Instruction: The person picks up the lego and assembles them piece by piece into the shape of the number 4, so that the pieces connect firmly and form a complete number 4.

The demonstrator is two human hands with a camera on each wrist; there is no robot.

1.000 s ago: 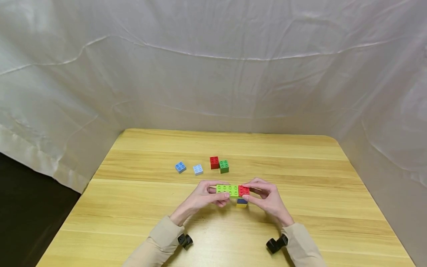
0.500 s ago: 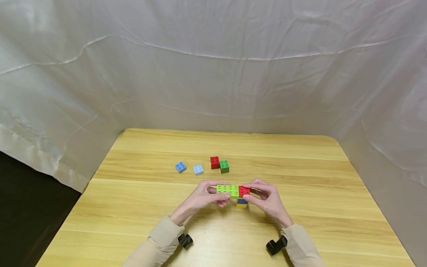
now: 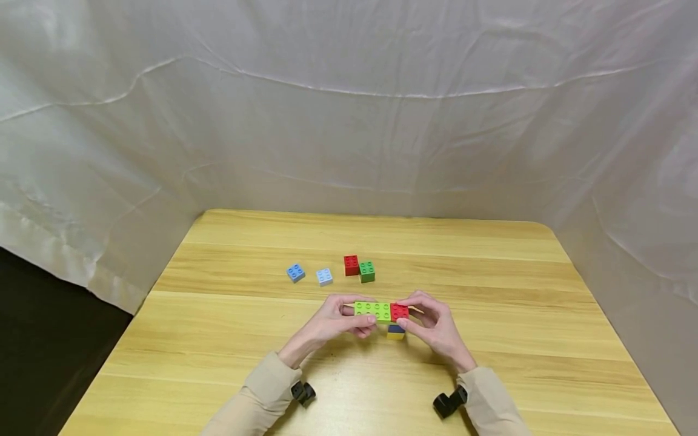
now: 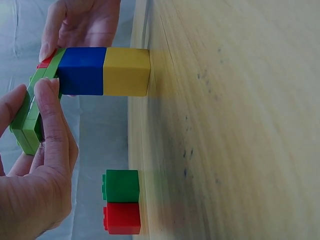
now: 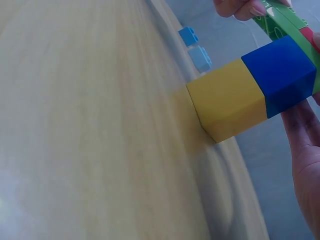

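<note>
A yellow block (image 4: pixel 126 71) stands on the table with a dark blue block (image 4: pixel 81 71) on top of it. Across the blue block lies a long lime-green piece (image 3: pixel 376 307), which juts out to the left; the left wrist view shows it as two layers. At its right end, above the blue block, sits a small red brick (image 3: pixel 400 312). My left hand (image 3: pixel 332 318) pinches the overhanging lime end between thumb and fingers. With thumb and index finger, my right hand (image 3: pixel 436 324) pinches the red brick, partly covering it.
Behind the hands, a red brick (image 3: pixel 351 266) and a green brick (image 3: pixel 367 272) stand side by side. Farther left lie a light blue brick (image 3: pixel 324 277) and a blue brick (image 3: pixel 295 273). Pale cloth (image 3: pixel 349 151) hangs around the wooden table (image 3: pixel 218 363).
My right wrist has shifted very slightly to the left. Both hands keep their hold, and the bricks show no clear movement.
</note>
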